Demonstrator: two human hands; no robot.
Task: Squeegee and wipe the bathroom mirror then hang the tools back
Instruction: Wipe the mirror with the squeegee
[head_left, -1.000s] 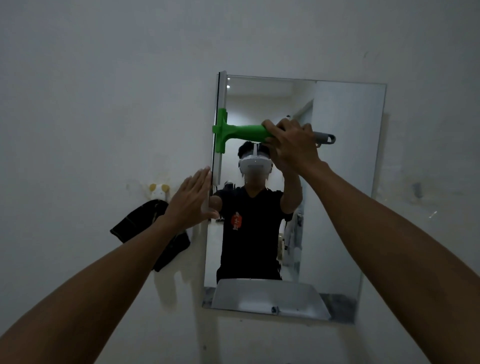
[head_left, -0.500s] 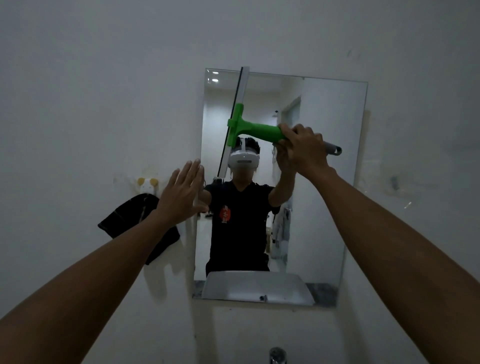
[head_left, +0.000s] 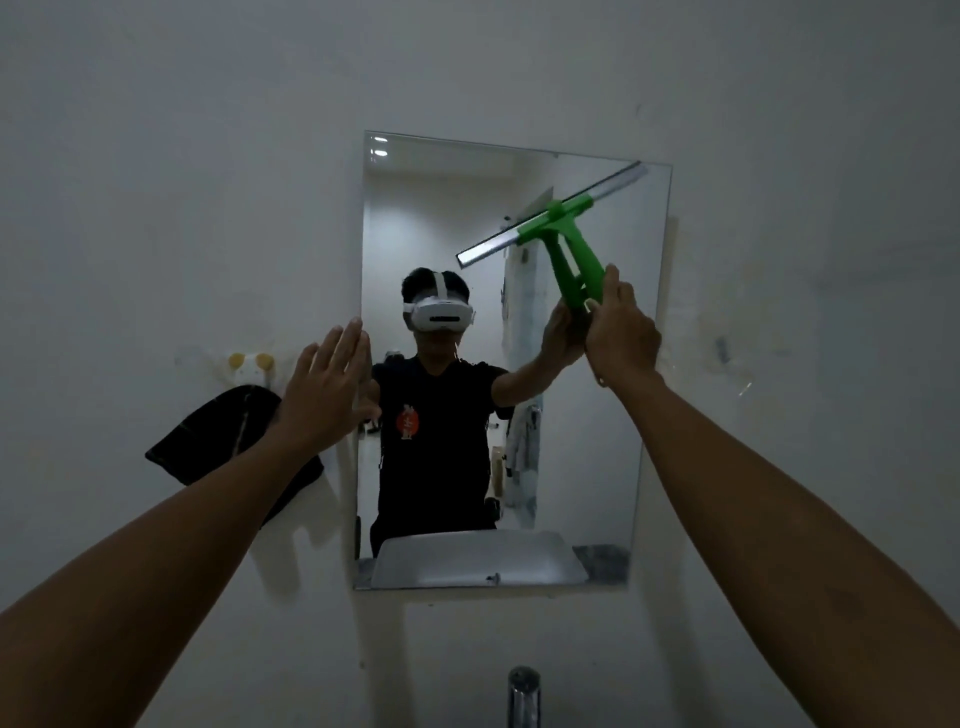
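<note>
A rectangular mirror (head_left: 587, 415) hangs on the pale wall. My right hand (head_left: 621, 332) grips the handle of a green squeegee (head_left: 566, 244). Its blade lies slanted across the mirror's upper right part, high end near the top right corner. My left hand (head_left: 324, 389) is flat with fingers spread, pressed at the mirror's left edge. A dark cloth (head_left: 223, 436) hangs from a small hook (head_left: 251, 366) on the wall left of the mirror.
The mirror reflects a person in a black shirt wearing a white headset, plus a white basin. A chrome tap (head_left: 523, 696) rises at the bottom edge below the mirror. Bare wall surrounds the mirror.
The squeegee has swept from the mirror's left edge across to the upper right, and its blade turned from near upright to slanted. My left hand stayed at the left edge.
</note>
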